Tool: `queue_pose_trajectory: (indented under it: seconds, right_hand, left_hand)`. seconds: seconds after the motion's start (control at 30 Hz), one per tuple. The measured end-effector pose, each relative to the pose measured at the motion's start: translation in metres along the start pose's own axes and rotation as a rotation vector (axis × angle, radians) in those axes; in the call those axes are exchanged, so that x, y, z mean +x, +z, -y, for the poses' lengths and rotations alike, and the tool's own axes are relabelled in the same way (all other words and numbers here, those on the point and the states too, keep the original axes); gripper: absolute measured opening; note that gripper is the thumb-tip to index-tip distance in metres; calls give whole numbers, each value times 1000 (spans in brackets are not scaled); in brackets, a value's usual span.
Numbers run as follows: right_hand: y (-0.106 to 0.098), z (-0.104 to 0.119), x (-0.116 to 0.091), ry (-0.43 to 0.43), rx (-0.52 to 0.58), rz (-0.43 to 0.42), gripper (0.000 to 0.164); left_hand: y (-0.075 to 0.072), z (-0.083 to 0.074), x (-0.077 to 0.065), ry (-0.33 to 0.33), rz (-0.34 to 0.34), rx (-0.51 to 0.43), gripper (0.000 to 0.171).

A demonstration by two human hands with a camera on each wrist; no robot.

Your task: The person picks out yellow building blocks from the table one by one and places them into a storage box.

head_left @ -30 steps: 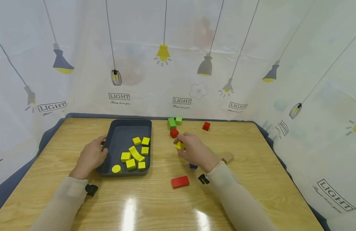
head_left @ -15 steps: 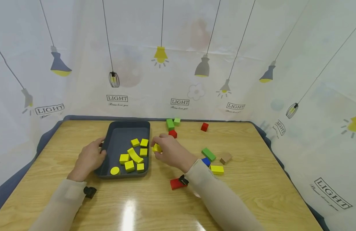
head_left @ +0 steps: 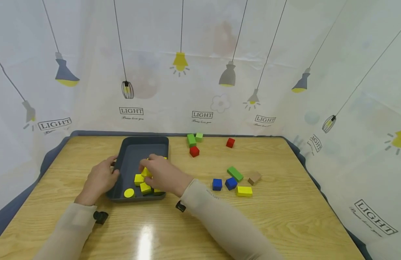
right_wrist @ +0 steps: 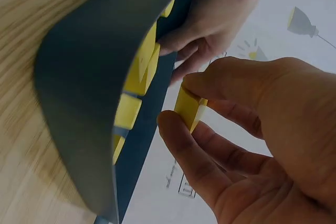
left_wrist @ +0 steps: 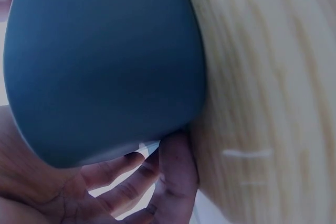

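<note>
My right hand [head_left: 166,174] is over the dark grey tray [head_left: 133,151], pinching a yellow block [right_wrist: 188,107] between thumb and fingertips. The right wrist view shows that block above the tray's rim. Several yellow blocks [head_left: 139,179] lie in the tray, along with a yellow round piece [head_left: 129,193]; the right hand hides some of them. My left hand [head_left: 99,177] grips the tray's left side, thumb at the rim and fingers along the outer wall. In the left wrist view its fingers [left_wrist: 178,174] curl beside the tray wall, close to the tabletop.
Right of the tray lie two blue blocks [head_left: 217,184], a yellow oblong block [head_left: 244,191], a green block [head_left: 235,173] and a wooden one [head_left: 254,178]. Near the back edge are green blocks [head_left: 192,140] and red ones [head_left: 194,151]. A printed curtain [head_left: 161,72] surrounds the table.
My right hand has carried the yellow block leftward from the table's middle to over the tray. Its sleeve now covers the flat red block in front. The left hand stays at the tray.
</note>
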State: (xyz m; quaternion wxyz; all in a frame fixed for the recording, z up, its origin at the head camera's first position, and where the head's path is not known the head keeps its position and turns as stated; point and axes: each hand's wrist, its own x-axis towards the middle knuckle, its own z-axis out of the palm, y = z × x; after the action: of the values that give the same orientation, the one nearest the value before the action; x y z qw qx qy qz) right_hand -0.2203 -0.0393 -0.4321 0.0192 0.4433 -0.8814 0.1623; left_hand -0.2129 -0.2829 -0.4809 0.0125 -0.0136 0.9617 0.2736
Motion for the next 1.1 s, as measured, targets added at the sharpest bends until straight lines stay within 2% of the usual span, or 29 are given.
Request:
queue_pose_trajectory:
  seconds: [0.23, 0.5, 0.7, 1.1]
  right_hand:
    - [6, 23, 22, -29, -9, 56, 29]
    - [18, 27, 31, -67, -24, 67, 34]
    - [20, 23, 29, -50, -29, 58, 41]
    - [20, 16, 13, -27, -38, 7, 33]
  left_hand:
    - [-1, 1, 1, 9, 5, 0, 60]
    - [0, -2, 2, 20, 6, 11, 60]
    - [0, -2, 1, 29, -2, 18, 60]
    - [0, 0, 1, -14, 12, 6, 63]
